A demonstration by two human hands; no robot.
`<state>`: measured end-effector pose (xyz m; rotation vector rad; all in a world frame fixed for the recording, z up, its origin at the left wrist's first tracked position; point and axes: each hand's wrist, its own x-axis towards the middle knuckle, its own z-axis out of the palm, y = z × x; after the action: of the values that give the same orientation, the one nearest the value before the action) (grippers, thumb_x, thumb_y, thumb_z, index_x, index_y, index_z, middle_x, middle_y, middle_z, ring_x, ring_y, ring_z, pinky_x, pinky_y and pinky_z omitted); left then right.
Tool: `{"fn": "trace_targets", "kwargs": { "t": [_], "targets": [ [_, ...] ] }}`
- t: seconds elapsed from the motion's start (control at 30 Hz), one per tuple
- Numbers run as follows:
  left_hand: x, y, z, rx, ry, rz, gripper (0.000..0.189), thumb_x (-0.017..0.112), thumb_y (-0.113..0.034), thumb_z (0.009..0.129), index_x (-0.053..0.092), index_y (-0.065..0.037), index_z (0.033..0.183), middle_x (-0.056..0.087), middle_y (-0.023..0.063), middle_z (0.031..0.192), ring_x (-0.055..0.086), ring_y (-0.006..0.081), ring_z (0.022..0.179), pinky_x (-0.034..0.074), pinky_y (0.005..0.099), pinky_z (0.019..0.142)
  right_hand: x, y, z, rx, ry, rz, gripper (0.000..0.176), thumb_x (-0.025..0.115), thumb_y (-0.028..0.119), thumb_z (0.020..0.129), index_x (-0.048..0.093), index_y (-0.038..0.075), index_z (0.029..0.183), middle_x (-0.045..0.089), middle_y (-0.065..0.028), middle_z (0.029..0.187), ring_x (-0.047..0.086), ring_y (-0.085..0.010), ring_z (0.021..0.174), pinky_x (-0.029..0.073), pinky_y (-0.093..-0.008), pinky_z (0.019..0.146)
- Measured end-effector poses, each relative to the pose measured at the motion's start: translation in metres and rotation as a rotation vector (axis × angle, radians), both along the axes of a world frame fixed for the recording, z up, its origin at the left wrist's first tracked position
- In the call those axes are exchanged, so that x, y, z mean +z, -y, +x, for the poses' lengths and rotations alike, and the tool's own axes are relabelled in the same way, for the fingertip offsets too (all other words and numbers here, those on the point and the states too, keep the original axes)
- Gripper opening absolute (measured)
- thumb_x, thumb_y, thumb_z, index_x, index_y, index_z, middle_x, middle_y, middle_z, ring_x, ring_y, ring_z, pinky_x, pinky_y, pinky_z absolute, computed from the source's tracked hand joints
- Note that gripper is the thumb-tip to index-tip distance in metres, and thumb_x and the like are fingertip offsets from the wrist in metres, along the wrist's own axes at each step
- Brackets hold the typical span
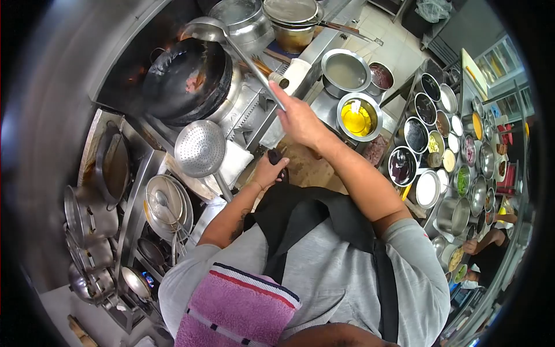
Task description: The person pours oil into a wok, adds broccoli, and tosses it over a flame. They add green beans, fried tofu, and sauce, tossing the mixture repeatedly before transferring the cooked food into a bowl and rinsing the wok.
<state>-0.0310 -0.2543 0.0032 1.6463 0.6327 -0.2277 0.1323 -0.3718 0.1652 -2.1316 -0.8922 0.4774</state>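
Note:
My right hand [298, 120] is closed round the handle of a long steel ladle [248, 63]. The ladle's bowl hangs above the far rim of a black wok [159, 87] on the burner. A small pinkish portion of food [192, 85] lies in the wok, with an orange glow behind the rim. Close to my waist, my left hand [270, 169] is closed on a small black object [275, 156], whose kind I cannot make out. A perforated skimmer [200, 148] rests between the wok and my left forearm, its handle passing behind that arm.
Lidded pots [234, 11] stand beyond the wok. To the right are a pot of yellow oil [376, 124], a pot of cloudy liquid [346, 69] and a counter crowded with ingredient containers [416, 136]. Pans and strainers [165, 199] fill the left side. Another person's hand [471, 247] shows far right.

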Motion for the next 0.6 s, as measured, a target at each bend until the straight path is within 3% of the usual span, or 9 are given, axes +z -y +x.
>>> {"fn": "trace_targets", "kwargs": {
  "t": [0.07,0.13,0.2,0.27,0.3,0.4,0.47,0.5,0.6],
  "targets": [
    [0.027,-0.003,0.003,0.047,-0.019,0.098,0.053,0.082,-0.036,0.09,0.056,0.002,0.118,0.068,0.0085,0.087,0.068,0.0155,0.061,0.059,0.0326,0.051,-0.011,0.029,0.005,-0.031,0.028,0.17,0.075,0.059,0.003,0.099,0.03,0.02,0.165,0.061,-0.0312,0.139,0.065,-0.0443,0.123,0.052,-0.0444,0.104],
    [-0.051,-0.024,0.0,0.05,-0.007,0.074,0.055,0.08,-0.042,0.09,0.057,0.002,0.115,0.068,0.0088,0.086,0.067,0.0154,0.063,0.06,0.0338,0.055,0.001,0.088,-0.007,-0.093,-0.096,0.209,0.071,0.059,0.004,0.1,0.032,0.017,0.165,0.06,-0.0276,0.143,0.063,-0.0357,0.129,0.048,-0.0397,0.108],
    [-0.04,-0.023,0.0,0.021,0.011,-0.024,0.036,0.076,-0.032,0.096,0.063,-0.001,0.106,0.067,0.0075,0.082,0.065,0.015,0.061,0.058,0.0325,0.051,-0.01,0.159,-0.03,-0.214,-0.119,0.283,0.067,0.06,0.007,0.101,0.034,0.011,0.164,0.057,-0.0201,0.15,0.055,-0.0255,0.136,0.039,-0.0349,0.115],
    [-0.054,-0.02,-0.004,0.106,0.038,-0.09,0.029,0.076,-0.029,0.097,0.067,-0.001,0.1,0.068,0.0081,0.082,0.066,0.0192,0.059,0.057,0.0332,0.049,-0.017,0.232,-0.058,-0.371,-0.088,0.24,0.068,0.06,0.009,0.101,0.034,0.011,0.163,0.061,-0.0232,0.144,0.063,-0.0322,0.129,0.047,-0.0378,0.107],
    [-0.053,-0.014,-0.005,0.106,0.043,-0.125,0.029,0.075,-0.028,0.098,0.066,-0.001,0.102,0.068,0.0086,0.083,0.066,0.0195,0.058,0.057,0.0331,0.048,0.013,0.259,-0.075,-0.552,-0.429,0.106,0.068,0.061,0.009,0.101,0.034,0.01,0.163,0.06,-0.0236,0.146,0.06,-0.032,0.133,0.045,-0.038,0.11],
    [-0.04,0.012,-0.003,0.093,0.014,-0.146,0.029,0.074,-0.027,0.099,0.065,0.0,0.107,0.069,0.0093,0.084,0.067,0.0199,0.059,0.056,0.0327,0.046,-0.01,0.34,-0.111,-0.816,-0.22,0.04,0.066,0.061,0.01,0.101,0.036,0.01,0.162,0.062,-0.0278,0.14,0.063,-0.034,0.129,0.047,-0.0408,0.108],
    [-0.037,0.03,-0.001,0.06,-0.009,-0.115,0.026,0.073,-0.023,0.099,0.064,0.0,0.105,0.068,0.0077,0.082,0.066,0.0174,0.058,0.057,0.0311,0.045,0.0,0.372,-0.117,-1.015,-0.481,-0.079,0.065,0.06,0.009,0.1,0.037,0.006,0.161,0.062,-0.0302,0.139,0.062,-0.0356,0.131,0.047,-0.0413,0.109],
    [-0.037,0.042,0.0,0.063,-0.01,-0.105,0.025,0.073,-0.023,0.098,0.064,-0.001,0.105,0.068,0.0081,0.082,0.067,0.0171,0.058,0.058,0.0309,0.045,-0.065,0.41,-0.121,-0.896,0.081,-0.004,0.065,0.058,0.008,0.099,0.036,0.004,0.16,0.063,-0.0311,0.137,0.063,-0.038,0.13,0.048,-0.0421,0.108],
    [-0.021,0.078,0.004,-0.024,-0.008,-0.101,0.026,0.074,-0.024,0.098,0.064,-0.001,0.105,0.069,0.0083,0.082,0.067,0.0172,0.058,0.058,0.0311,0.046,-0.086,0.443,-0.124,-1.001,0.043,-0.044,0.066,0.057,0.008,0.098,0.036,0.004,0.16,0.063,-0.0317,0.136,0.063,-0.0403,0.13,0.048,-0.0427,0.109]
  ]
}}
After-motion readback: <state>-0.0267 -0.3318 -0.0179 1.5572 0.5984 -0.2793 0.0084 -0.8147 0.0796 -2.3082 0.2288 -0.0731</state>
